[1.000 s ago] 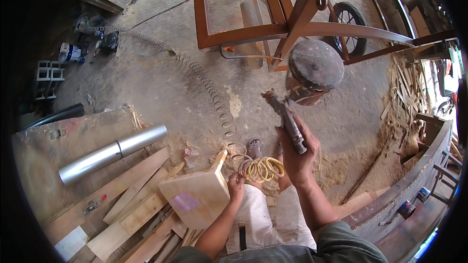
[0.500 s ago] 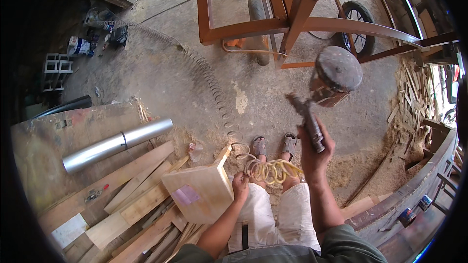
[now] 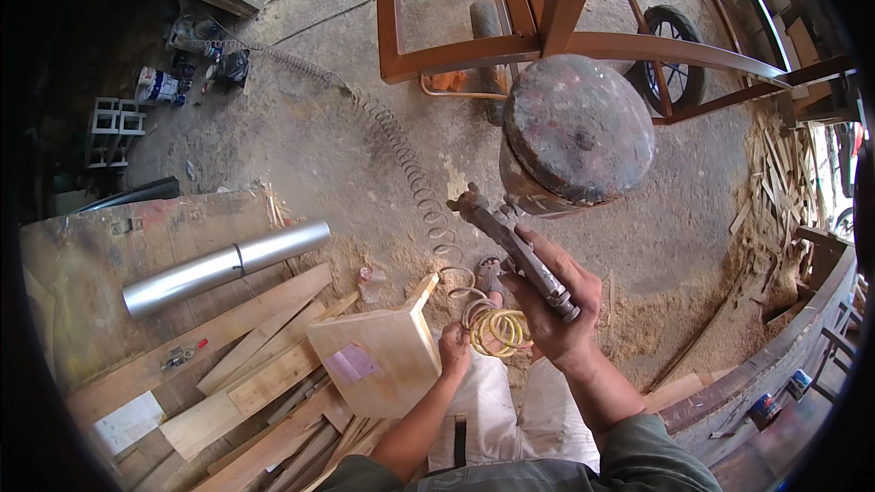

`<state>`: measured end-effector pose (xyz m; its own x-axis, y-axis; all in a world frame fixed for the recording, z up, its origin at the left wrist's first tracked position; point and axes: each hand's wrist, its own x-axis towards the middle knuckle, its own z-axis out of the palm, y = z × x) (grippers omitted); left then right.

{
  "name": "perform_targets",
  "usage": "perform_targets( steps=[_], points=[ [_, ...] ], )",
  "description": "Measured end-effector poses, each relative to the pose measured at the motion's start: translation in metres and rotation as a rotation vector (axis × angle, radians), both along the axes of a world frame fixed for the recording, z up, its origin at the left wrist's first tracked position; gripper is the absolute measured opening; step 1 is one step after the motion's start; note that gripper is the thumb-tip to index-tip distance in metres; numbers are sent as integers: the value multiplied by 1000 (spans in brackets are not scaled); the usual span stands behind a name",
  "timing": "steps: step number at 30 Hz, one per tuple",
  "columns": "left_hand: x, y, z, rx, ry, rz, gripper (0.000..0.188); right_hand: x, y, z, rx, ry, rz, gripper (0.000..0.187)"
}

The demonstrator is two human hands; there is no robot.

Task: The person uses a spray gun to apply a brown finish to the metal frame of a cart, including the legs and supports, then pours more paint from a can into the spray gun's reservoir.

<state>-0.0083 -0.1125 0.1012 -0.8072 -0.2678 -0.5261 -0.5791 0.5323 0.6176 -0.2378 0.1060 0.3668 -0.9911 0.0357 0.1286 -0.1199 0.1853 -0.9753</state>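
Note:
My right hand (image 3: 561, 301) is wrapped around a paint-stained metal spray gun (image 3: 519, 260), raised in front of me at the middle. Attached to the gun is a round paint cup (image 3: 579, 132) with a grey, smeared lid facing up. Lower down, my left hand (image 3: 455, 348) is closed at the end of a yellow coiled air hose (image 3: 498, 332). The coils hang just right of that hand, below the gun; whether they join the gun is hidden behind my right hand. Beside my left hand stands a pale wooden panel piece (image 3: 369, 360) with a purple paper on it.
A brown frame (image 3: 460, 55) stands ahead, near a spoked wheel (image 3: 673, 55). Planks (image 3: 246, 346) and a silver tube (image 3: 228, 269) lie at left. A long coiled hose (image 3: 401, 146) crosses the sawdust-strewn floor. Wood scraps (image 3: 775, 182) pile up at right, behind a dark bench edge (image 3: 756, 383).
My right hand has brought the spray gun up and left, closer to me, and tipped it leftward. The yellow coils have bunched together near my left hand, which has hardly moved.

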Motion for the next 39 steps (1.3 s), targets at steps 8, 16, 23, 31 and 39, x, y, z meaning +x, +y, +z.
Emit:
perform_targets(
  steps=[8, 16, 23, 31, 39],
  points=[
    [0, 0, 3, 19, 64, -56, 17, 20, 39, -6, 119, -34, -409, 43],
    [-4, 12, 16, 69, 13, -101, 16, 27, 53, 14, 238, -61, -585, 39],
    [1, 3, 10, 37, 104, -7, 21, 3, 9, 42, 181, -2, -180, 50],
    [2, -5, 13, 25, 71, 9, 20, -1, 12, 24, 67, -92, -244, 47],
    [-8, 5, 27, 101, 113, -30, 21, 6, 51, 18, 258, -177, -566, 43]
  ],
)
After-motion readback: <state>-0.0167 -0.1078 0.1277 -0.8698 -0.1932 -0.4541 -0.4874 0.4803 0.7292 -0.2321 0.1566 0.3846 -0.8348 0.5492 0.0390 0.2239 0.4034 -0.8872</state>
